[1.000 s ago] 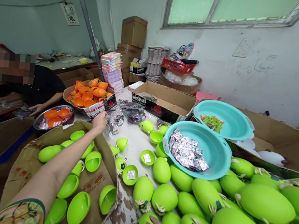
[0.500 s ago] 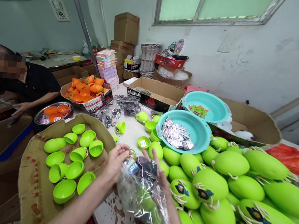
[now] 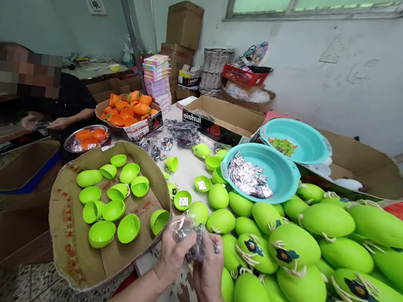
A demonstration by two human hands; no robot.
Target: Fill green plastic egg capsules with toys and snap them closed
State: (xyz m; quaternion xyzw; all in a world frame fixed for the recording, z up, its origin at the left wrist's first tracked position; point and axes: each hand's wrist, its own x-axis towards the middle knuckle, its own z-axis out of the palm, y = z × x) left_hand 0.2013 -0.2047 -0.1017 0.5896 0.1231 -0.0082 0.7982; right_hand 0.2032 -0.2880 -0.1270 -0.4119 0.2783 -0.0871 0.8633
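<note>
My left hand [image 3: 171, 259] and my right hand [image 3: 209, 268] are close together low in the middle, both closed on a clear plastic bag [image 3: 189, 231] with small dark items inside. They hover over the table's near edge. Just left lies a cardboard box lid [image 3: 68, 233] holding several green egg halves [image 3: 128, 228]. To the right is a pile of whole green eggs [image 3: 292, 246] with claw and eye prints. A teal basin [image 3: 286, 173] of small silver packets [image 3: 249, 178] stands behind them.
Across the table at the left, another person reaches toward a metal bowl [image 3: 87, 139] of orange halves. A carton of orange halves [image 3: 130, 111], a black-printed open box [image 3: 223, 119], a second teal basin [image 3: 299, 140] and stacked cartons [image 3: 184, 25] stand further back.
A second ago my left arm reached far across to the bags by the orange carton. It came back with a clear bag, and both hands now bunch it low and close.
</note>
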